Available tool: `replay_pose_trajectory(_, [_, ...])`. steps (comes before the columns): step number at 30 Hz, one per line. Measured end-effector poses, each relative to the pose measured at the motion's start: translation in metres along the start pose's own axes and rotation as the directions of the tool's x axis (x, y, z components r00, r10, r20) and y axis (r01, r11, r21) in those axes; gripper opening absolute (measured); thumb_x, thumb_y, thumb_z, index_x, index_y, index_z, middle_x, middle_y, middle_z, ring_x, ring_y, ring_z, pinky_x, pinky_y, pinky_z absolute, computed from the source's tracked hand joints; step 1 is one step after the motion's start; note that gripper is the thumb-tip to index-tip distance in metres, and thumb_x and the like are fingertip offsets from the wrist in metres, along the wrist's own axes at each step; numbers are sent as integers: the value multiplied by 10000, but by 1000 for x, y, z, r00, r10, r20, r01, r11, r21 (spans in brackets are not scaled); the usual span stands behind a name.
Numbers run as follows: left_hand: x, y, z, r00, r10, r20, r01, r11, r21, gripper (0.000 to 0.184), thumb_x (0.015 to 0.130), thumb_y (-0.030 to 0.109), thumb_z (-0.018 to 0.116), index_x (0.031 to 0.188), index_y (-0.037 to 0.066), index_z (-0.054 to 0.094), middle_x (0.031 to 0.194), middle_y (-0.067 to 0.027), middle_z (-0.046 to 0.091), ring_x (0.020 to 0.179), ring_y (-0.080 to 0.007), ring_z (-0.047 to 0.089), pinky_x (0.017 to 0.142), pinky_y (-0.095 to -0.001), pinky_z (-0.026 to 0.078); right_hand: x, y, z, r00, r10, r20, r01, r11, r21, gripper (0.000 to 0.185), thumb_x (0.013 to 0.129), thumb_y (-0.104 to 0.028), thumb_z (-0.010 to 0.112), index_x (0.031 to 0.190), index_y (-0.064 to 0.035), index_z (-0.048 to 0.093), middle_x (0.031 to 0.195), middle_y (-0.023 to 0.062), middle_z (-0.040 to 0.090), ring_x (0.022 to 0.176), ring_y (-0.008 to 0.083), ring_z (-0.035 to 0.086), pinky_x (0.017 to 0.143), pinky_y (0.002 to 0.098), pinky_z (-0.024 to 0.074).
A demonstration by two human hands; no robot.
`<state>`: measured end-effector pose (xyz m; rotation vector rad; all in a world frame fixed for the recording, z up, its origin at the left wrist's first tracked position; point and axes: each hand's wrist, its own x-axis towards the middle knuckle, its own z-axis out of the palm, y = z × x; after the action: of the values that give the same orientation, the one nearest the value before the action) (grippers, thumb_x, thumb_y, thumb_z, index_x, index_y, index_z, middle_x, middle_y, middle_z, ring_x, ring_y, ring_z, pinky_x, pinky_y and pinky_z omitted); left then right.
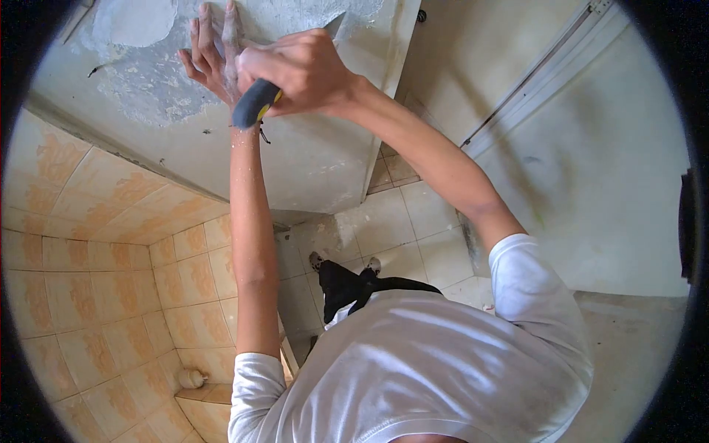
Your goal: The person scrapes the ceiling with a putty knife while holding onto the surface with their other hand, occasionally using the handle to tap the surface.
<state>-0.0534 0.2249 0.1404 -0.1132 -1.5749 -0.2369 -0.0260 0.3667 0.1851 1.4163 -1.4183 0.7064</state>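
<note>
My right hand is closed around a scraper with a dark grey and yellow handle. The handle's end points down toward my left wrist, and part of the metal blade shows beyond my knuckles. Just left of it, my left hand lies with fingers spread on the pale wall surface; white dust covers its fingers. Around my left hand the surface has a rough grey and white patch. My right hand overlaps the base of my left hand in this view.
Orange and white wall tiles are at the left, with a small round fitting low down. A pale door stands at the right. My feet are on the light floor tiles. A grey floor area lies at lower right.
</note>
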Motion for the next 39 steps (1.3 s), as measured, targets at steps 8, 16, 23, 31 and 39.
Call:
replay_pose_trajectory(8, [-4,-6,-2,1000,-3,27,4,1000,-1,491,927,353,597,1403,232,586,1518,-48,469,1415,-243,397,1206,-494,165,5,3,5,998,-28,-47,28,1000,-13,301,748,-385,757,817,-161,569,538,23,581,470,241,635,461,381,518])
replay_pose_trajectory(16, [-1,0,-4,1000,-12,17,13,998,-57,527,928,380,606,1434,242,555,1518,-44,470,1422,-231,392,1210,-487,149,-24,13,-11,990,129,-48,-132,990,-48,162,643,-147,739,739,-174,611,561,-28,604,450,180,608,447,330,477])
replay_pose_trajectory(23, [1,2,-4,1000,-6,-14,5,996,-91,542,947,538,522,1398,247,598,1491,-35,493,1418,-232,390,1220,-442,106,-25,13,-20,990,110,83,-105,993,-62,158,668,-137,736,736,-140,593,576,-12,603,455,178,603,453,311,483])
replay_pose_trajectory(31, [-3,3,1,996,-84,-1,83,989,-119,558,941,557,511,1395,244,600,1493,-39,495,1423,-229,386,1223,-452,97,-11,4,3,998,2,65,1,999,-38,211,708,-290,763,746,-146,613,637,-1,628,486,195,617,458,328,493])
replay_pose_trajectory(39, [-2,-4,2,996,-68,62,68,998,-1,495,891,363,583,1371,251,622,1503,-40,489,1406,-223,405,1227,-438,98,2,1,-4,999,-50,18,49,998,33,134,713,-229,733,764,-169,625,631,-26,631,476,173,618,472,325,520])
